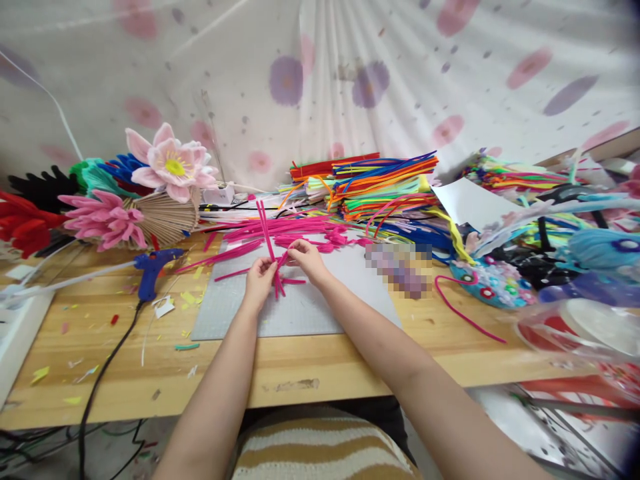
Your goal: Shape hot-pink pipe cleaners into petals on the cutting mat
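Above a grey cutting mat point(225, 313), my left hand point(261, 283) is closed round a small bunch of magenta pipe cleaners point(265, 230), whose long ends stick up and whose short ends cross below. My right hand point(306, 261) pinches a magenta pipe cleaner that slants away from the same bunch. Behind both hands, more magenta pipe cleaners point(245, 250) lie loose across the back of the mat. Folded magenta pieces point(336, 236) sit to the right of them.
A blue glue gun point(153, 270) rests at left, its black cord running off the table's front edge. Pipe cleaner flowers point(170, 163) stand behind it. Bundles of coloured pipe cleaners point(385, 177) are stacked at the back. A decorated blue piece point(493, 287) and a plastic tub point(585, 330) are at right.
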The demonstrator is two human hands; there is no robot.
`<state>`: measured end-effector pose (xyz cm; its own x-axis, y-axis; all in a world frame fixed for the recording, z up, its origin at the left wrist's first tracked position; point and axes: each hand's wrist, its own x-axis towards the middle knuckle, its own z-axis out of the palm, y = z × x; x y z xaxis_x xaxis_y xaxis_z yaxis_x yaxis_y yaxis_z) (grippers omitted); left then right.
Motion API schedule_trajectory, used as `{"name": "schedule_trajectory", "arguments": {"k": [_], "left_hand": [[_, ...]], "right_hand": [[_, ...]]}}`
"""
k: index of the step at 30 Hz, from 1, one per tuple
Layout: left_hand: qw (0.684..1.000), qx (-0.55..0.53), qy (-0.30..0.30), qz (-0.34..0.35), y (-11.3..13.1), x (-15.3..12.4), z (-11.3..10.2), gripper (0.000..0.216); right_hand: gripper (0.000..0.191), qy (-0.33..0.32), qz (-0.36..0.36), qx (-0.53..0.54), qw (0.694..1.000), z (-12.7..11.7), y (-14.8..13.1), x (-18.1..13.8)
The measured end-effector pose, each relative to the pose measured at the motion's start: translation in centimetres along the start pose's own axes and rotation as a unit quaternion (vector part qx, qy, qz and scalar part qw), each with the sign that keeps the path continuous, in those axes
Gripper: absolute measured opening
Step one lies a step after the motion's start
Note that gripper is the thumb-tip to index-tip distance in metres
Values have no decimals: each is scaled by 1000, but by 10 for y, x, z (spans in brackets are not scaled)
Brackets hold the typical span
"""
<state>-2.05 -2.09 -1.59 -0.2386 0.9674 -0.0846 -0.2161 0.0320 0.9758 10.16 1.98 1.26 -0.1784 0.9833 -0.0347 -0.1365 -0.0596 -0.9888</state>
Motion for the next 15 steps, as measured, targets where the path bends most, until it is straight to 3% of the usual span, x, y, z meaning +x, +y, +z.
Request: {"name": "schedule_trajectory", "arguments": {"k": [10, 15], "left_hand": [[999, 21, -24, -4, -1, 0, -1, 36], [998, 42, -40, 27, -6, 2, -1, 35]], "right_hand": [[10, 74, -30, -1, 997, -1, -12, 17], [9, 75, -84, -32, 993, -7, -19, 30]]}}
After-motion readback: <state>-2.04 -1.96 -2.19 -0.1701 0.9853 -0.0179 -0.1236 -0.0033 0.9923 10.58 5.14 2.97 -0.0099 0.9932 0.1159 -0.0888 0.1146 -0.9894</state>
